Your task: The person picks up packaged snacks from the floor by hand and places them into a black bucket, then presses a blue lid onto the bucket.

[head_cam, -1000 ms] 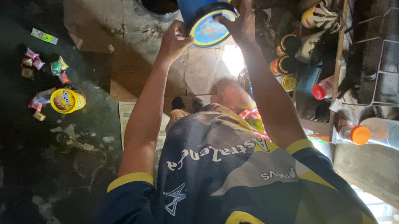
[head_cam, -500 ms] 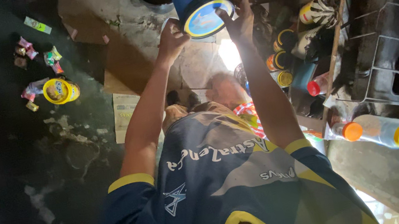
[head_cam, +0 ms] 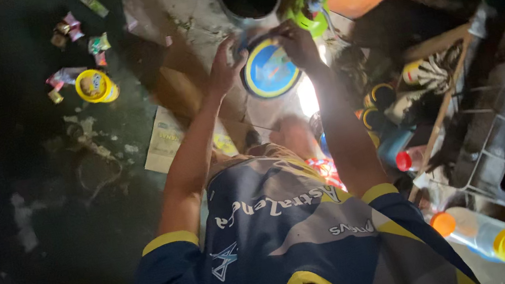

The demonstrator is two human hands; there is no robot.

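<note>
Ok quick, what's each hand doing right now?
Left hand: closed on the rim of the blue can.
Right hand: closed on the can's rim, opposite side.

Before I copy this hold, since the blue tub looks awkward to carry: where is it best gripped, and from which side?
Grip the blue tub at its round yellow-edged rim, from both sides at once. It lies tilted with one round face toward the camera, so only the rim offers an edge. The left hand and right hand already flank it this way, fingers curled over the rim.
</note>
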